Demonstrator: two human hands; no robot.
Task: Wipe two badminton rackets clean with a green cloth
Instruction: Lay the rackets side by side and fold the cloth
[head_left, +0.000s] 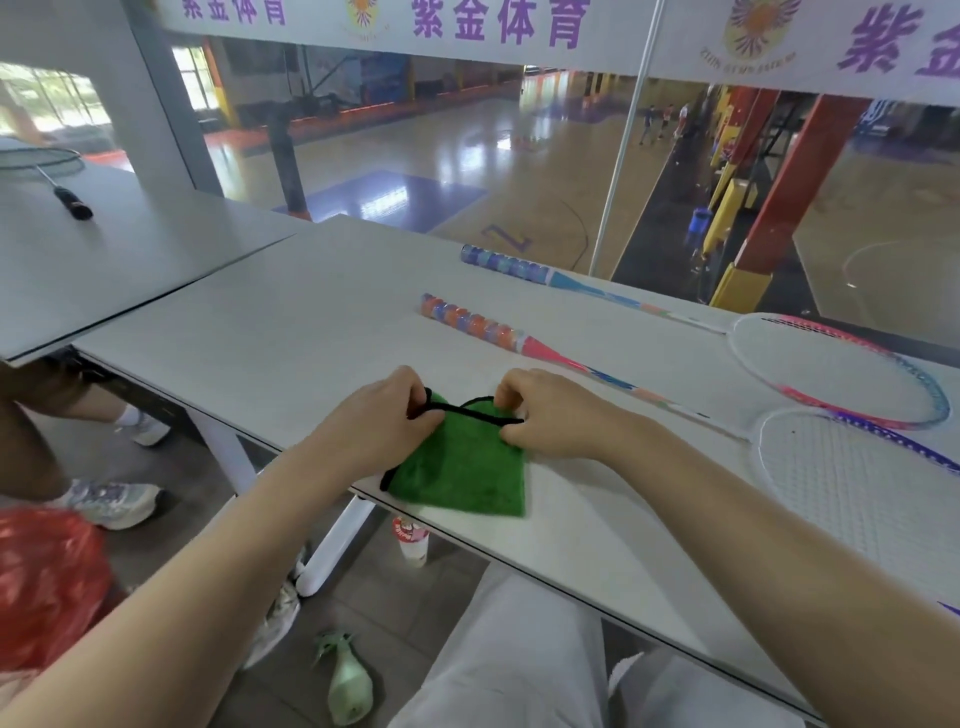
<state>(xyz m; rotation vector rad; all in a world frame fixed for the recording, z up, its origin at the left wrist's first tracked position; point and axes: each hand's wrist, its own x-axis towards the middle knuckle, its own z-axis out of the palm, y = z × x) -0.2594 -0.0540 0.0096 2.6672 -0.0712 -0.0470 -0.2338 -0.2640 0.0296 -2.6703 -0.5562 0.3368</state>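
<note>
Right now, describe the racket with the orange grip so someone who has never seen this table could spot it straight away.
On the long grey table by the window, two colourful rackets lie side by side, right of the green cloth. The orange-grip racket is the one nearer the cloth; its neighbour, the blue-grip racket, lies closer to the glass.

Person seen from a head-worn camera. The left hand (379, 421) and right hand (556, 415) are showing bare, without gloves, rings or watch; both forearms (727, 499) are showing bare, with no sleeve reaching into view. The person is wearing pale, whitish-grey trousers (524, 654), loose and faintly creased over the thighs.
</note>
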